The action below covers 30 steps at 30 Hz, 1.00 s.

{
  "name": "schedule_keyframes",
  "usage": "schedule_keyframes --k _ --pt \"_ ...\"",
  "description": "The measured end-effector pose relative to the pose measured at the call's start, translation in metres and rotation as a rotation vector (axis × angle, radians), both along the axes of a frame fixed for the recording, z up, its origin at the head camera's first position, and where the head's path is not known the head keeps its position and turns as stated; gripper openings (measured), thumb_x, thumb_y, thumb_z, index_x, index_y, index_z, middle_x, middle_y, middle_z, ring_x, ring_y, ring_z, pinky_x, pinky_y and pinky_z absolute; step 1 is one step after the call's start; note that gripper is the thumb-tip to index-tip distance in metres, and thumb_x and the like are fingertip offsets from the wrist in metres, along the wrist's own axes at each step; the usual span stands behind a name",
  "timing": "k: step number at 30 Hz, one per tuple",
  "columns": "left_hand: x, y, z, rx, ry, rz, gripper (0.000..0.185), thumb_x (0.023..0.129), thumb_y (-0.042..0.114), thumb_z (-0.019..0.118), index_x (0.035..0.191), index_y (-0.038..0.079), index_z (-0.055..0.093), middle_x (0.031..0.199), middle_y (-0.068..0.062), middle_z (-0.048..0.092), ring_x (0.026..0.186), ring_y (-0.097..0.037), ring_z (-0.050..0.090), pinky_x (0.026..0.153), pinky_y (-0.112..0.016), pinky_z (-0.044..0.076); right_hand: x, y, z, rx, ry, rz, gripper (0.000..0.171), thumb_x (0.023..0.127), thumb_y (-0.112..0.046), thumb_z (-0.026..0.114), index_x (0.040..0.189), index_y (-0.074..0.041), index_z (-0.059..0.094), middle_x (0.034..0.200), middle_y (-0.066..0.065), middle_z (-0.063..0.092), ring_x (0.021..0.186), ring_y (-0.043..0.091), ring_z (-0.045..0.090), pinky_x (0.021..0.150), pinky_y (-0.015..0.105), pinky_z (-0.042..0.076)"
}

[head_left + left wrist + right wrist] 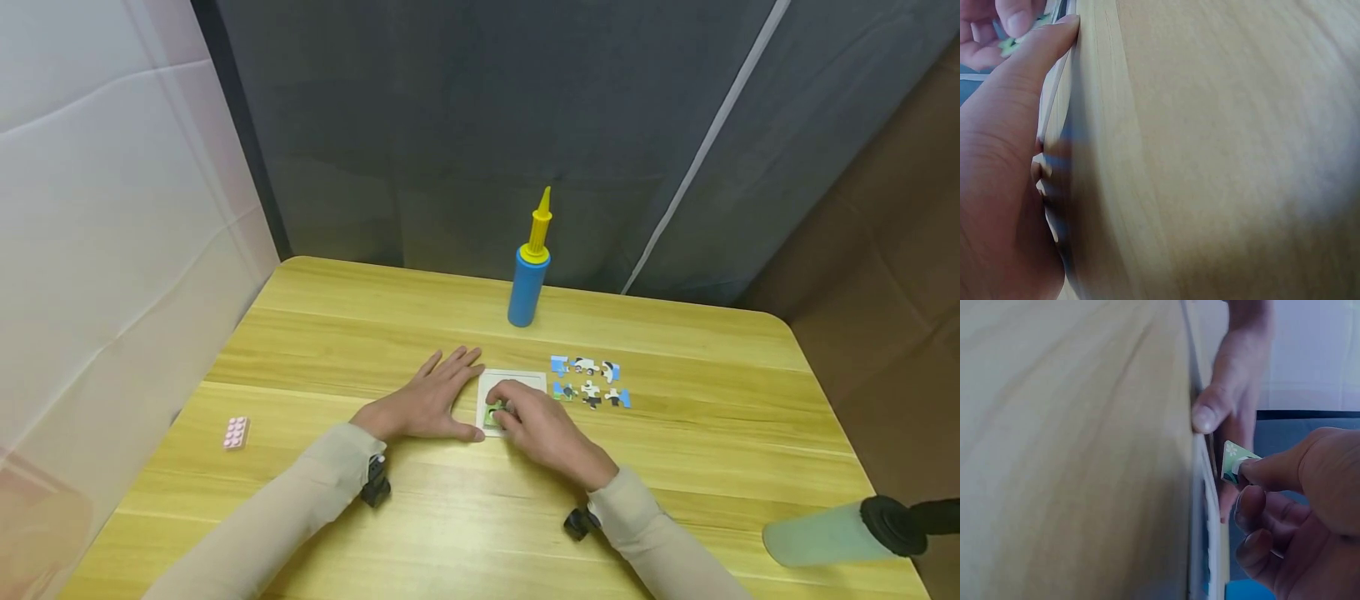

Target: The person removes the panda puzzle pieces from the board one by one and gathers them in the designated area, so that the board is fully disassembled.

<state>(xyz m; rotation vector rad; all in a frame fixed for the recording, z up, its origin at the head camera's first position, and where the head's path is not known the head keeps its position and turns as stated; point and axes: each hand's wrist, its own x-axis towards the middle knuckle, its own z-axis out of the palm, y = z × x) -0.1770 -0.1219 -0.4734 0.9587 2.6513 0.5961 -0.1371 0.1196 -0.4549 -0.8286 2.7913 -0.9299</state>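
Observation:
A shallow white puzzle tray (534, 374) lies on the wooden table. My left hand (431, 406) lies at its left side with spread fingers, the thumb touching the tray's near left corner. Over the tray, my right hand (546, 432) pinches a green puzzle piece (1234, 460) between thumb and fingers. White flower shapes show on that piece in the right wrist view, and the left wrist view catches a bit of its green edge (1007, 46). Right of the tray lie several loose puzzle pieces (591, 393) in two rows, coloured blue, white and black. My right hand hides part of the tray.
Behind the tray stands a blue hand pump (527, 292) with a yellow nozzle. A pink toy brick (236, 433) sits at the left of the table (435, 533). At the right edge lies a pale green bottle (817, 535) with a black cap.

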Motion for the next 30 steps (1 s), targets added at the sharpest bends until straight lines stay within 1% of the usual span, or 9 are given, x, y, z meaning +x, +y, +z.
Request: schedule_keyframes --k 3,5,9,12,16,23,26,30 --pt "0.000 0.000 0.000 -0.006 0.001 0.002 0.108 0.089 0.070 0.069 0.169 0.009 0.029 0.182 -0.011 0.010 0.170 -0.034 0.006 0.138 -0.061 0.002 0.002 0.008 0.004 -0.029 -0.031 -0.021 0.014 0.104 -0.014 0.068 0.117 -0.017 0.069 0.088 -0.006 0.066 0.072 0.008 0.054 0.068 0.025 0.048" --pt "0.000 0.001 0.000 -0.012 0.002 0.004 0.108 0.089 0.070 0.069 0.169 0.009 0.029 0.182 -0.011 0.010 0.170 -0.034 0.006 0.138 -0.061 0.002 0.004 0.015 0.006 -0.038 -0.049 -0.036 0.013 0.104 -0.015 0.068 0.117 -0.017 0.069 0.086 -0.007 0.064 0.069 0.007 0.051 0.066 0.024 0.046" --pt "-0.002 0.003 -0.001 -0.026 0.007 0.005 0.110 0.088 0.072 0.068 0.169 0.009 0.028 0.182 -0.010 0.009 0.170 -0.034 0.006 0.138 -0.060 0.002 0.008 0.032 0.009 -0.050 -0.099 -0.081 0.015 0.106 -0.017 0.067 0.120 -0.018 0.069 0.087 -0.007 0.065 0.070 0.009 0.053 0.066 0.025 0.047" --pt "-0.003 0.003 -0.002 -0.037 0.010 0.004 0.112 0.087 0.074 0.068 0.169 0.009 0.027 0.182 -0.010 0.008 0.170 -0.033 0.005 0.138 -0.059 0.001 0.010 0.046 0.009 -0.049 -0.120 -0.117 0.016 0.106 -0.017 0.066 0.122 -0.018 0.069 0.087 -0.006 0.065 0.069 0.010 0.053 0.066 0.025 0.047" --pt "-0.004 0.002 -0.002 -0.040 0.013 -0.002 0.112 0.087 0.074 0.068 0.169 0.009 0.027 0.182 -0.011 0.008 0.170 -0.034 0.005 0.138 -0.060 0.001 0.010 0.064 0.009 -0.037 -0.101 -0.145 0.016 0.106 -0.014 0.065 0.121 -0.017 0.069 0.086 -0.003 0.066 0.067 0.010 0.050 0.066 0.025 0.045" --pt "-0.003 0.002 -0.001 -0.022 0.002 -0.001 0.111 0.087 0.072 0.069 0.169 0.009 0.028 0.182 -0.011 0.008 0.170 -0.034 0.005 0.138 -0.061 0.002 0.007 0.085 0.010 -0.018 -0.108 -0.218 0.020 0.104 -0.013 0.069 0.123 -0.012 0.069 0.098 0.001 0.073 0.070 0.010 0.054 0.068 0.024 0.047" --pt "-0.003 0.002 -0.001 -0.019 -0.002 0.000 0.111 0.087 0.072 0.069 0.169 0.009 0.029 0.182 -0.011 0.009 0.170 -0.034 0.005 0.138 -0.061 0.002 0.005 0.092 0.010 -0.006 -0.100 -0.249 0.018 0.102 -0.012 0.071 0.119 -0.010 0.070 0.098 0.002 0.074 0.073 0.010 0.054 0.068 0.023 0.046" --pt "-0.002 0.002 0.000 -0.022 0.000 0.000 0.111 0.087 0.072 0.070 0.168 0.009 0.029 0.182 -0.011 0.009 0.170 -0.035 0.006 0.138 -0.061 0.002 0.004 0.096 0.010 0.008 -0.096 -0.261 0.014 0.100 -0.009 0.073 0.113 -0.011 0.071 0.094 0.001 0.074 0.074 0.011 0.055 0.070 0.025 0.046"
